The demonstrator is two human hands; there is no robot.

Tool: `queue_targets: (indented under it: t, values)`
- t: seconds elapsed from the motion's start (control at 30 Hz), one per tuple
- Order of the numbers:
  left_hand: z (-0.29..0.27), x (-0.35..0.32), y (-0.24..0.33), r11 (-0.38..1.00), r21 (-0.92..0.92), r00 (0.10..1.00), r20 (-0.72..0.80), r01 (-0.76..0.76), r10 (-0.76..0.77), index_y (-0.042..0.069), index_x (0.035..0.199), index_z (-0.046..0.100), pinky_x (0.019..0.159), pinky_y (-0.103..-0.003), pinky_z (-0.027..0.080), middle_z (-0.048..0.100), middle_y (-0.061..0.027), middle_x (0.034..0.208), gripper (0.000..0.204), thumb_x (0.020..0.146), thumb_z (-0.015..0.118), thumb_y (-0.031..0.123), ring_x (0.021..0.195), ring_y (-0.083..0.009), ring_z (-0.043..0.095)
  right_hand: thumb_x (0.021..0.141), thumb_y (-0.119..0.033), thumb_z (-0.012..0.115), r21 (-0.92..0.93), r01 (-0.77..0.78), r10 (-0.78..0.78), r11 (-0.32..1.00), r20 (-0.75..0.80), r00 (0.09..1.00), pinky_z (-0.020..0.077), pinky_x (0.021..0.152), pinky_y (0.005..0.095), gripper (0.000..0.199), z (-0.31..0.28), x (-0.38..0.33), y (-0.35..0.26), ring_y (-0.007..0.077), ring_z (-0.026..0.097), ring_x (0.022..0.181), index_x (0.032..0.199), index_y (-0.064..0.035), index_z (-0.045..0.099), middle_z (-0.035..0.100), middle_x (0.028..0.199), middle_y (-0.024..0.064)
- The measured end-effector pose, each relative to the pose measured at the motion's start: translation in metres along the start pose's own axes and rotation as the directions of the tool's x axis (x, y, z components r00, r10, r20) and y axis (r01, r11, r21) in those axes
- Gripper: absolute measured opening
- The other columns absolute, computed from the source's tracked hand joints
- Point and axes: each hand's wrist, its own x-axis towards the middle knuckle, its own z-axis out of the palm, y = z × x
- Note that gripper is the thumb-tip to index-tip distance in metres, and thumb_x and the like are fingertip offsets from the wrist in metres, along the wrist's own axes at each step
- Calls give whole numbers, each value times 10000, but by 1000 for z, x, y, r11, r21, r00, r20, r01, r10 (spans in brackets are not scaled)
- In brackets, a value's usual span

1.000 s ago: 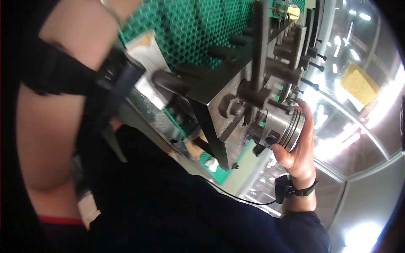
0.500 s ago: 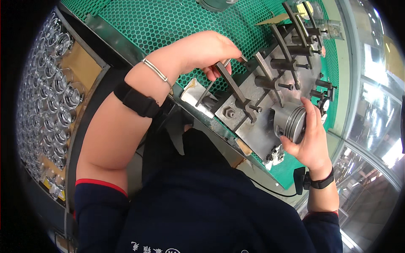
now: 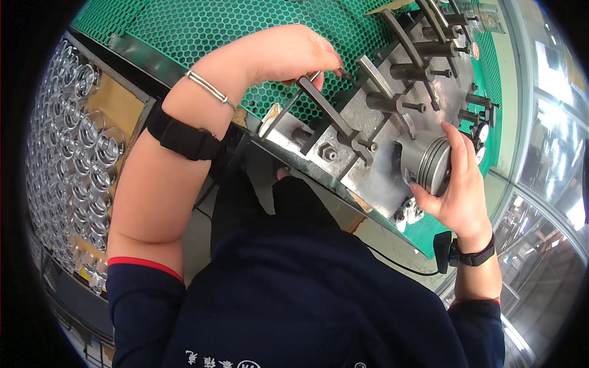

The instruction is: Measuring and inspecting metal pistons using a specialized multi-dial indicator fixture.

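Note:
In my right hand [image 3: 461, 197] is a silver piston [image 3: 423, 161], its ring grooves facing my palm. Thumb and fingers clasp it from the right, and its left side is against or close to the metal fixture plate [image 3: 362, 175]. My left hand [image 3: 294, 54] is over the far left of the fixture, fingers curled at the upper end of a thin metal rod [image 3: 281, 113]. A dark tip [image 3: 347, 75] shows beyond those fingertips; my hand hides how it joins the rod. Just right of the rod, a square-section clamp bar [image 3: 325, 105] slants up from the plate.
More bars [image 3: 402, 38] and pivot posts stand along the fixture's far side. Dial gauges [image 3: 481, 134] sit at its right end. Green honeycomb matting [image 3: 178, 30] covers the bench. Many shiny metal parts [image 3: 80, 147] fill a tray at left. A glass jar [image 3: 488, 17] stands far right.
The whole view has shifted slightly, so the fixture appears higher. Both hands keep nearly the same places on the rod and the piston.

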Motion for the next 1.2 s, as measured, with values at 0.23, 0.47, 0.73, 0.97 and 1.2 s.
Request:
queue_targets:
  t: [0.23, 0.47, 0.73, 0.97, 1.2]
  values:
    - [9, -1, -33, 949, 128, 956, -20, -289, 294, 26, 1025, 666, 726, -281, 448, 658, -23, 874, 336, 964, 512, 318, 753, -123, 533, 550, -165, 806, 5, -14, 14, 1000, 2, 1000, 493, 894, 432, 934, -1, -2, -1, 397, 545, 1087, 1374, -52, 382, 498, 1217, 221]
    - [58, -9, -73, 593, 773, 578, -383, -226, 720, 70, 919, 602, 771, -397, 464, 650, -73, 825, 150, 890, 591, 217, 811, -277, 592, 553, -178, 808, 40, -35, 36, 999, -18, 999, 495, 887, 433, 929, 1, -3, -1, 397, 544, 1082, 1373, -58, 387, 501, 1212, 216]
    - [52, 1, -73, 516, 848, 623, -340, -121, 705, 42, 964, 562, 762, -440, 452, 622, -121, 898, 169, 838, 637, 126, 850, -320, 578, 617, -217, 784, 114, -104, 110, 988, -43, 993, 492, 886, 423, 847, -11, -17, -2, 382, 558, 1064, 1368, -93, 413, 527, 1197, 198]
    - [100, -122, -88, 561, 771, 782, -136, -302, 608, 33, 972, 600, 866, -422, 468, 616, -144, 1016, 220, 770, 672, 87, 961, -336, 577, 627, -179, 764, 606, -232, 409, 761, -170, 897, 455, 964, 375, 918, -45, -113, 16, 262, 573, 1111, 1431, -31, 346, 528, 1242, 158]
    - [216, -61, -73, 338, 887, 752, 16, -315, 659, 20, 1227, 543, 955, -406, 445, 558, -160, 1243, 449, 863, 630, 267, 1122, -332, 534, 609, -155, 768, 723, -250, 504, 644, -155, 850, 441, 982, 378, 924, 1, -173, 46, 243, 527, 1142, 1427, -37, 357, 506, 1218, 144]
